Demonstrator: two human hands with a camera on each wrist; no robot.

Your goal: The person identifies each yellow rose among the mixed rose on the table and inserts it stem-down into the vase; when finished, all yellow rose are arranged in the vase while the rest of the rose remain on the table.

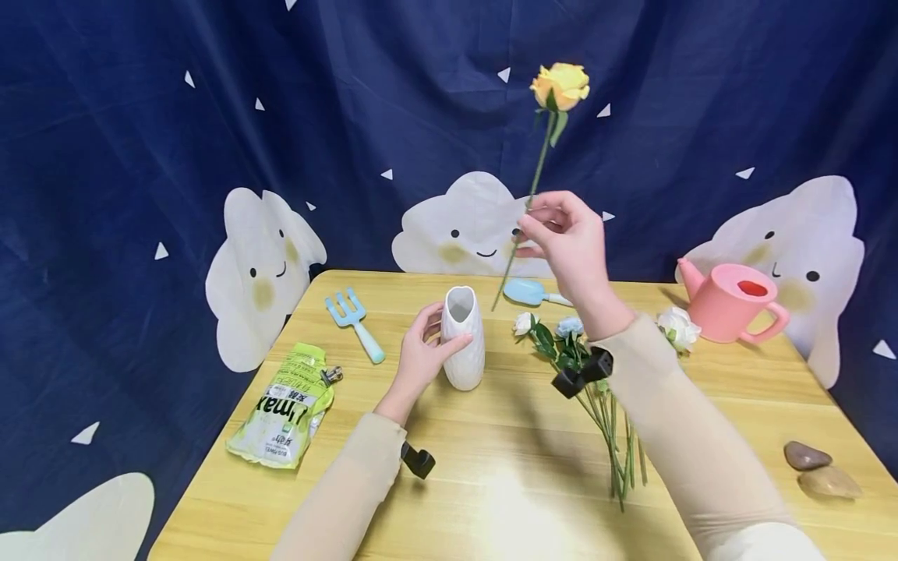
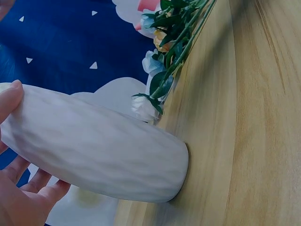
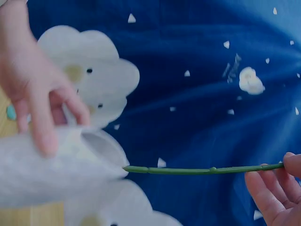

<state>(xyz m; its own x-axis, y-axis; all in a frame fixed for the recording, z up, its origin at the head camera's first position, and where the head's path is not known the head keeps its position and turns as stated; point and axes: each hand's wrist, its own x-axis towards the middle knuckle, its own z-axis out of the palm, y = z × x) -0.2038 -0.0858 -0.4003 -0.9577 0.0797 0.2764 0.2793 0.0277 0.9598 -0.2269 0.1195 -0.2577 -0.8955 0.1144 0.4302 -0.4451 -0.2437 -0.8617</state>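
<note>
Close to me, on the right, two stones lie on the table, out of my way. A bunch of flowers lies flat with its stems pointing my way, which should make them easy to pick up. On my left is a bag with a clip at its edge, maybe to keep it closed. In the middle, my left hand curls round the white vase, I think so it can't tip over. Its foot is on the table and its mouth faces up. My right hand pinches the green stem of a yellow rose, well below the petals, I guess so they don't get squashed. The stem's tip is just beside the vase's mouth, not in it. Further off lie a blue fork and a blue spade, where they don't bump my hands. The pink watering can stands far right, a white flower near it. Behind everything hangs the dark blue curtain.
</note>
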